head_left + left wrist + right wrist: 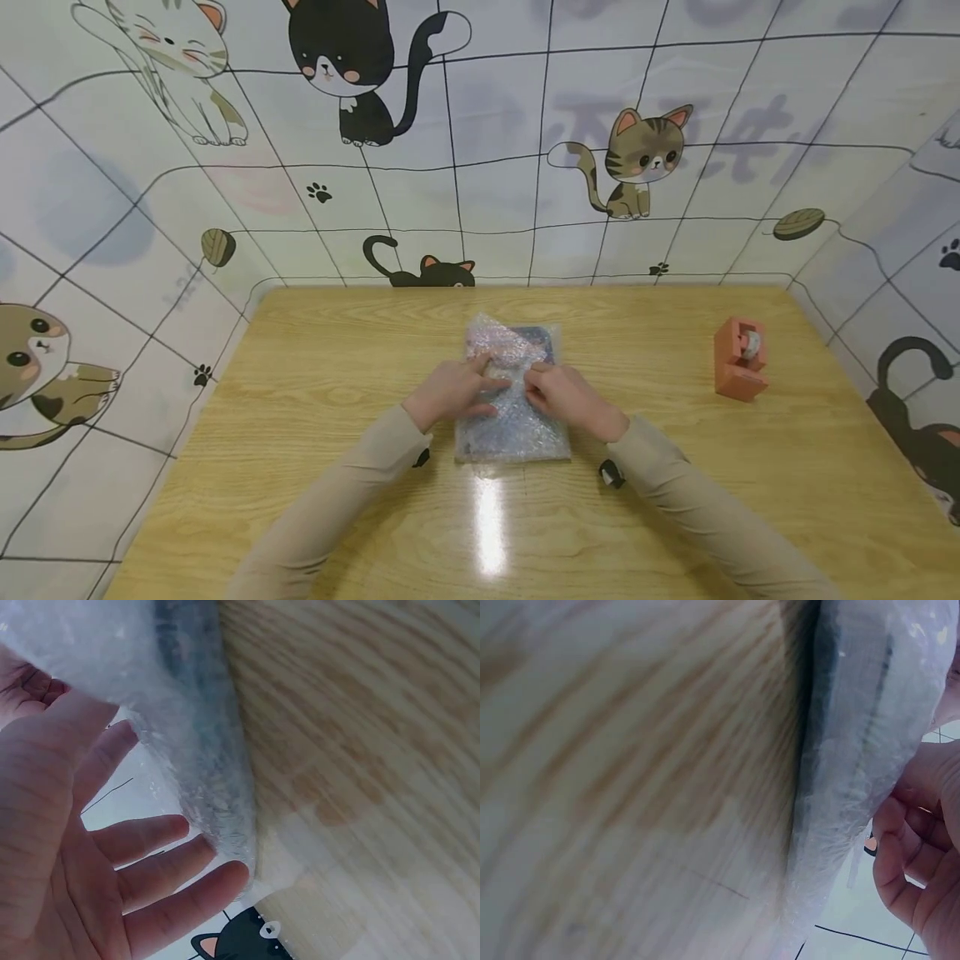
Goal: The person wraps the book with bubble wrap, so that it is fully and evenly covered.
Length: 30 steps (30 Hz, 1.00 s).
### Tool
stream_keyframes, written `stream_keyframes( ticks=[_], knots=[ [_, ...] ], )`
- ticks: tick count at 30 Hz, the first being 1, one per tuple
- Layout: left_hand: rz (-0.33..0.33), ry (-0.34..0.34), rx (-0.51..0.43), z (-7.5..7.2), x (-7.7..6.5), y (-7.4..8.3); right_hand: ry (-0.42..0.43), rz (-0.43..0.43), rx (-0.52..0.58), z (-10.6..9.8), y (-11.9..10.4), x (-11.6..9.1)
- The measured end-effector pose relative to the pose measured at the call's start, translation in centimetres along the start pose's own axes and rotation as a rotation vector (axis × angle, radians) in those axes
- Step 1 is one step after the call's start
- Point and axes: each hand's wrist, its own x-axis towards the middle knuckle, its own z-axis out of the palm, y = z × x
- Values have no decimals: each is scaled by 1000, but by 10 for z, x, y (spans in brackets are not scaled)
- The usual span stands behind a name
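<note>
A flat bluish item in bubble wrap (pixel 517 437) lies on the wooden table, with a fold of the wrap slanting across its top half. On its left side my left hand (pixel 453 389) presses with straight, spread fingers; in the left wrist view those fingertips (pixel 232 879) touch the wrap along its side. My right hand (pixel 566 395) has its fingers curled on the right half and pinches at the bubble wrap. Curled fingers (pixel 896 877) show beside the wrap in the right wrist view, their tips partly hidden.
A coral-red tape dispenser (pixel 738 362) with a roll of clear tape stands on the right side of the wooden table (pixel 322 358). A white cloth backdrop (pixel 495 192) with cartoon cats and grid lines surrounds the table's back and sides.
</note>
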Motion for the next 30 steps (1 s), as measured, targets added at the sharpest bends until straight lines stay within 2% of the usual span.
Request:
stream_keyframes(
  ticks=[8,13,20,30],
  knots=[
    [-38,-40,-8,-6,-2,0,9,-65,12,0,-1,3],
    [-63,-79,-21,-5,-5,3,-27,-101,2,2,-2,2],
    [-34,-47,-40,-2,-1,7,-58,-100,49,-6,0,-8],
    [-27,-62,-19,-5,2,6,-48,-188,39,-16,3,-17]
  ],
)
